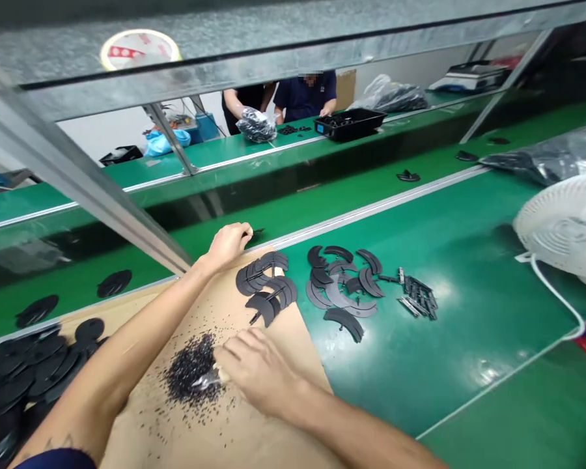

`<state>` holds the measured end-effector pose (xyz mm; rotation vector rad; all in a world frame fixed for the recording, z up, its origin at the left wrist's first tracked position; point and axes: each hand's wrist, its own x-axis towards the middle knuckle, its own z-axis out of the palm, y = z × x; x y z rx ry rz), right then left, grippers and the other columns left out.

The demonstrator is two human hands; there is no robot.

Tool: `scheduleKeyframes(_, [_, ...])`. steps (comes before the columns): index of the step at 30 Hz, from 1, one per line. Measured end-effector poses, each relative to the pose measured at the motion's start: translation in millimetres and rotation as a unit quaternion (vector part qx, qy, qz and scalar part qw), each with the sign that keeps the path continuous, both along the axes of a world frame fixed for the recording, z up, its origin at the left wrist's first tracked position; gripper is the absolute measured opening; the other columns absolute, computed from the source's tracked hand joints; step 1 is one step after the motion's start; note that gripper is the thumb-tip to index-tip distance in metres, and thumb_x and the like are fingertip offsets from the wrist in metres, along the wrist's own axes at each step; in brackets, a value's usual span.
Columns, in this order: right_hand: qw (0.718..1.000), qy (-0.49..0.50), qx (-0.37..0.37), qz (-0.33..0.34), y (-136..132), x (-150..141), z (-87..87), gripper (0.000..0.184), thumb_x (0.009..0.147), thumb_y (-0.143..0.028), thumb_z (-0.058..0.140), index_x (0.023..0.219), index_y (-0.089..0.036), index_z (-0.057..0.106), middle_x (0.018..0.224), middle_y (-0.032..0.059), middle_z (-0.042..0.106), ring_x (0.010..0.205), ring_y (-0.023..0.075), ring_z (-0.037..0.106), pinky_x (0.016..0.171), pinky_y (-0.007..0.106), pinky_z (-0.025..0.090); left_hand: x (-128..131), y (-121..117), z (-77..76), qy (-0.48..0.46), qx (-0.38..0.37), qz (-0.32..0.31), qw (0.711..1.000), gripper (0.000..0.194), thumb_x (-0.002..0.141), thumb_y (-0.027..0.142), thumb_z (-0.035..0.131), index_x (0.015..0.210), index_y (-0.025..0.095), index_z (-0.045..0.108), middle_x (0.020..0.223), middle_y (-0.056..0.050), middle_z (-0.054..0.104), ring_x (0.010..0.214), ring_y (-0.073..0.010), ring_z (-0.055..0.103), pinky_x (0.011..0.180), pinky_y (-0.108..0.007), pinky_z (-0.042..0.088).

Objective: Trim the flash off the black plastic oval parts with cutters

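My left hand [228, 246] rests curled at the far corner of a tan cardboard sheet [268, 430], close to a small black scrap [258, 230] but apart from it. Just below that hand lie overlapping black rubber arc pieces [266, 280]. My right hand [258, 368] presses a small pale tool [215, 381] against a heap of black granules [190, 368]. Most of that tool is hidden by my fingers, and I cannot tell its exact kind. Loose granules lie scattered over the cardboard around the heap.
Further black arcs [344, 280] and dark metal strips [417, 296] lie on the green belt [469, 352]. Black discs [24, 378] are piled at the left. A white fan [564, 225] stands at the right. An overhead aluminium frame [92, 189] crosses the view, with co-workers [305, 98] beyond.
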<state>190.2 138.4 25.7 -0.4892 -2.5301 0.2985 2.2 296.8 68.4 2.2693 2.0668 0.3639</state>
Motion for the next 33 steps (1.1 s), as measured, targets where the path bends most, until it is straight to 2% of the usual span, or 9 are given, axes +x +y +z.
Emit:
scheduleKeyframes(6, [0.994, 0.07, -0.077, -0.042, 14.4, -0.7, 1.7, 0.041, 0.089, -0.002, 0.038, 0.124, -0.013, 0.057, 0.115, 0.0148, 0.06, 0.103, 0.0218, 0.062, 0.086, 0.032, 0.052, -53.4, -117.6, 13.2, -0.167, -0.018, -0.018, 0.986, 0.019, 0.093, 0.031, 0.054, 0.088, 0.018, 0.067, 0.084, -0.003, 0.074, 0.077, -0.0165, 0.07, 0.072, -0.025, 0.054])
scheduleKeyframes(10, [0.971, 0.172, -0.133, -0.095, 24.8, -11.2, -0.5, 0.05, 0.091, -0.018, 0.056, 0.141, -0.02, 0.049, 0.13, 0.0186, 0.054, 0.113, 0.0284, 0.061, 0.093, 0.044, 0.053, -64.2, -187.8, 7.6, -0.375, -0.089, -0.027, 0.922, 0.014, 0.09, 0.029, 0.063, 0.09, 0.016, 0.067, 0.086, -0.005, 0.075, 0.074, -0.0156, 0.072, 0.071, -0.027, 0.058])
scheduleKeyframes(14, [0.952, 0.144, -0.27, 0.023, 27.3, -26.5, 1.1, 0.019, 0.092, -0.037, 0.062, 0.103, -0.022, 0.068, 0.097, 0.0092, 0.07, 0.088, 0.0247, 0.066, 0.079, 0.038, 0.054, -52.3, -229.4, -2.1, -0.403, -0.138, -0.013, 0.905, 0.005, 0.091, 0.019, 0.064, 0.095, 0.016, 0.066, 0.088, -0.005, 0.077, 0.071, -0.0137, 0.074, 0.068, -0.024, 0.061])
scheduleKeyframes(17, [0.934, 0.119, -0.337, 0.011, 21.9, -31.9, 6.9, 0.028, 0.091, -0.047, 0.062, 0.081, -0.021, 0.063, 0.074, 0.0031, 0.064, 0.066, 0.0187, 0.057, 0.062, 0.031, 0.048, -62.3, -245.0, -0.2, -0.35, -0.13, 0.025, 0.927, 0.013, 0.094, 0.017, 0.061, 0.105, 0.022, 0.066, 0.097, -0.002, 0.077, 0.081, -0.0123, 0.074, 0.076, -0.022, 0.06])
scheduleKeyframes(20, [0.926, 0.119, -0.356, -0.031, 16.5, -33.7, 14.6, 0.041, 0.088, -0.054, 0.063, 0.066, -0.023, 0.048, 0.059, -0.0031, 0.045, 0.054, 0.0136, 0.041, 0.053, 0.027, 0.038, -109.0, -249.0, 8.5, -0.235, -0.087, 0.15, 0.957, 0.013, 0.094, 0.022, 0.059, 0.105, 0.021, 0.067, 0.108, -0.007, 0.074, 0.104, -0.0209, 0.07, 0.095, -0.033, 0.055])
scheduleKeyframes(22, [0.925, 0.121, -0.359, -0.04, 14.8, -34.7, 18.0, 0.044, 0.088, -0.055, 0.063, 0.063, -0.023, 0.043, 0.058, -0.0048, 0.036, 0.053, 0.0125, 0.034, 0.052, 0.027, 0.034, -150.3, -245.2, 12.4, -0.145, -0.058, 0.263, 0.952, 0.012, 0.093, 0.02, 0.055, 0.094, 0.016, 0.066, 0.106, -0.014, 0.072, 0.113, -0.0289, 0.065, 0.1, -0.042, 0.051])
scheduleKeyframes(25, [0.926, 0.128, -0.354, -0.038, 14.1, -36.0, 19.5, 0.042, 0.088, -0.052, 0.062, 0.064, -0.023, 0.043, 0.058, -0.005, 0.035, 0.054, 0.0123, 0.032, 0.053, 0.027, 0.034, -199.4, -235.0, 11.7, -0.074, -0.036, 0.357, 0.931, 0.01, 0.088, 0.014, 0.055, 0.089, 0.015, 0.065, 0.1, -0.016, 0.07, 0.114, -0.0317, 0.064, 0.1, -0.043, 0.049])
scheduleKeyframes(29, [0.924, 0.134, -0.357, -0.036, 13.6, -34.9, 20.0, 0.041, 0.087, -0.051, 0.063, 0.064, -0.023, 0.044, 0.058, -0.0051, 0.034, 0.054, 0.0119, 0.029, 0.051, 0.027, 0.032, -216.1, -224.5, 9.5, -0.043, -0.012, 0.373, 0.927, 0.013, 0.082, 0.008, 0.057, 0.088, 0.015, 0.066, 0.09, -0.013, 0.07, 0.101, -0.0306, 0.067, 0.093, -0.041, 0.051])
scheduleKeyframes(33, [0.905, 0.139, -0.398, -0.057, 13.6, -31.8, 20.8, 0.043, 0.085, -0.053, 0.065, 0.064, -0.023, 0.042, 0.059, -0.0054, 0.034, 0.055, 0.0117, 0.03, 0.053, 0.027, 0.033, -180.8, -225.1, 13.8, -0.062, 0.039, 0.298, 0.952, 0.028, 0.092, 0.013, 0.046, 0.114, 0.015, 0.062, 0.096, -0.01, 0.068, 0.094, -0.022, 0.066, 0.088, -0.033, 0.053])
